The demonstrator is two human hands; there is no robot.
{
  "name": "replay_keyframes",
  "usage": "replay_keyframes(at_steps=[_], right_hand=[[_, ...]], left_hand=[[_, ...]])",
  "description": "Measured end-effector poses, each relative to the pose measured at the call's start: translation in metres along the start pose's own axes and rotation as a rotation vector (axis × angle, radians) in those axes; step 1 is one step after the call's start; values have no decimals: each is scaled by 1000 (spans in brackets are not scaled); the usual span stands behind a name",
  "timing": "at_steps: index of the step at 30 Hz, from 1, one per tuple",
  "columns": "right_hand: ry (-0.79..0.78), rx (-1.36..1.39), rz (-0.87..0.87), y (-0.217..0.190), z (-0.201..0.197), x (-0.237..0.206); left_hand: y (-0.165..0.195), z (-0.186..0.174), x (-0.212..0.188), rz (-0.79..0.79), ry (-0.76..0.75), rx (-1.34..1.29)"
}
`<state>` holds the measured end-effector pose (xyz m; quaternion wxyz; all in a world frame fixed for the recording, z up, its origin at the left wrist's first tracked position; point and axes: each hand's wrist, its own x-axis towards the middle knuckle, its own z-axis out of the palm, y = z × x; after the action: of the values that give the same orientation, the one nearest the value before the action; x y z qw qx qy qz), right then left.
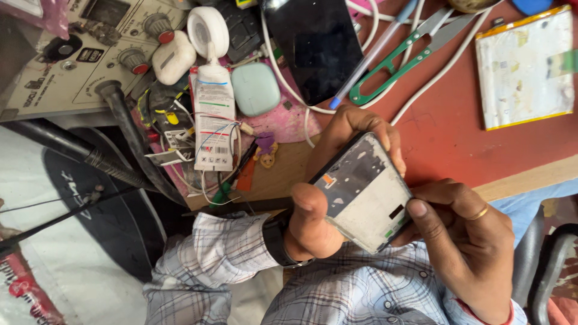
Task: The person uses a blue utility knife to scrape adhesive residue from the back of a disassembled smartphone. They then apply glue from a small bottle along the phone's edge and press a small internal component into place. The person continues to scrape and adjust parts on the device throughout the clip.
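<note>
I hold an opened phone (pixel 367 192) up off the worktop (pixel 445 138), between both hands and tilted, its bare inner face toward me. My left hand (pixel 328 198) grips it from the side, thumb lying along the near edge, fingers curled round the far edge at the top. My right hand (pixel 463 235) pinches the lower corner, thumb pressed on the inner face near a small dark slot, a ring showing on one finger. Both hands are closed on the phone; neither is free.

To do this step well, I judge that the left hand should carry the weight and stay steady while the right thumb works with light pressure, since the thin frame could flex. I would keep fingertips off the exposed parts near the orange patch.

Beyond the left hand lie a glue tube (pixel 214 114), a mint earbud case (pixel 256 89) and a dark screen (pixel 316 45). Past that, green snips (pixel 400 57) and a flat battery (pixel 525 66) rest well away from the right hand.
</note>
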<state>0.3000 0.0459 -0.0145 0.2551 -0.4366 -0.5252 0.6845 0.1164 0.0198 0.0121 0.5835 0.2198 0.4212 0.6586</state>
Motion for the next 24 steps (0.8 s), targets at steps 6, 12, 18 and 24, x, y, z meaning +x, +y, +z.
replay_keyframes(at_steps=[6,12,18,24], right_hand=[[127,-226,-195,-25,-13,6],[798,-45,-459,-32,-65,20],[588,-373,-469,-54,-108,22],[598,-447,-716,-177,-125,49]], left_hand=[[0,9,2,24,26,-151],[8,4,-4,68,31,-106],[8,15,-2,135,21,-166],[21,20,-7,82,-92,-252]])
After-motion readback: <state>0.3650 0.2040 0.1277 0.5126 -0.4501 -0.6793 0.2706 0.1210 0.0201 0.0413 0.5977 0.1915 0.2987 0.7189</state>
